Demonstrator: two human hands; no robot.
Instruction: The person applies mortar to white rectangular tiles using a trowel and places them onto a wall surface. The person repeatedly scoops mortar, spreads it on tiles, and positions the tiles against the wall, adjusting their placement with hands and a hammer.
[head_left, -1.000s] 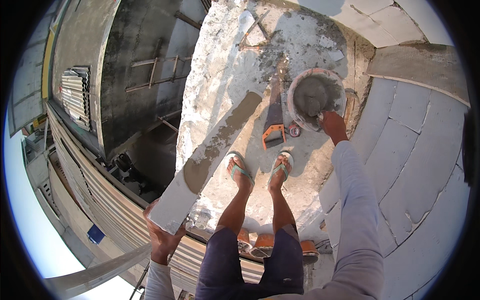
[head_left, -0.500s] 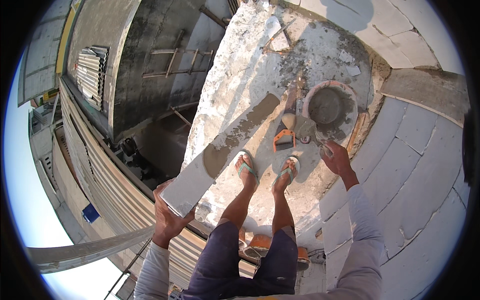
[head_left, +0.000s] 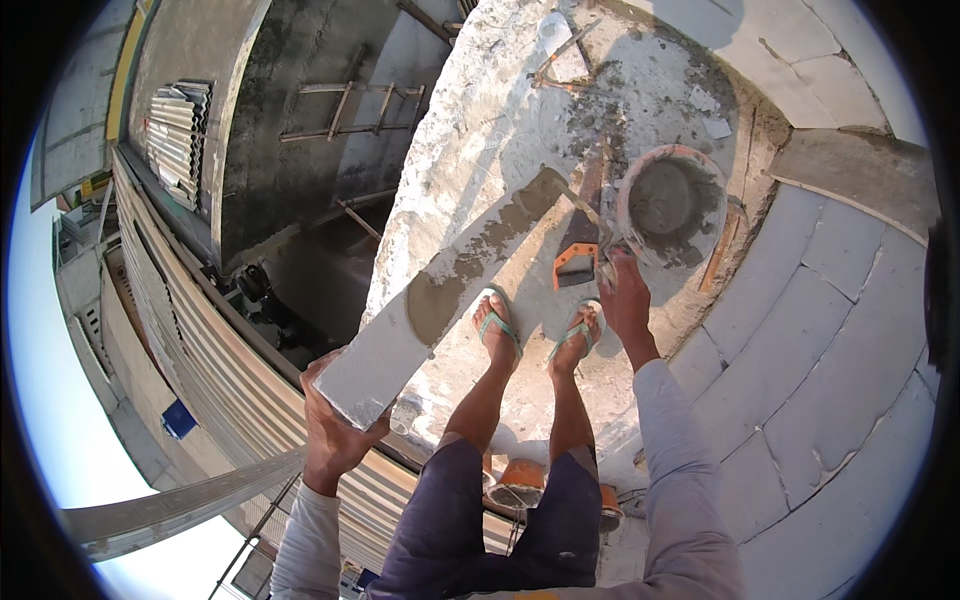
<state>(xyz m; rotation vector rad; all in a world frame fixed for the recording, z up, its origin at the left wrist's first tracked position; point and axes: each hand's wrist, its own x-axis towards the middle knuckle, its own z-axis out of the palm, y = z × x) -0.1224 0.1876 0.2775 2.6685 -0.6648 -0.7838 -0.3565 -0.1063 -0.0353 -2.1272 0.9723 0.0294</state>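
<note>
My left hand [head_left: 337, 430] grips the near end of a long, pale grey block [head_left: 375, 360], which slants away to the far right. Wet mortar [head_left: 437, 305] covers a patch of its upper face and runs in streaks toward its far end. In my right hand [head_left: 627, 295] is a trowel [head_left: 582, 203], seen nearly edge-on, its blade at the block's far end. Its handle is mostly hidden by my fingers. Just left of that hand, a handsaw with an orange-edged handle [head_left: 574, 268] lies on the floor. A round bucket [head_left: 638, 165] holding grey mortar stands beyond my right hand.
My sandalled feet stand on the rough concrete slab [head_left: 420, 220], whose left edge drops to a lower space. A block wall [head_left: 830, 300] runs along the right. Small orange pots [head_left: 520, 475] sit behind my legs. Tools and scraps [head_left: 565, 60] lie at the far end.
My right hand has swung left from beside the bucket, bringing the trowel to the block's far end. The mortar on that end looks a little fuller. My left hand keeps its hold.
</note>
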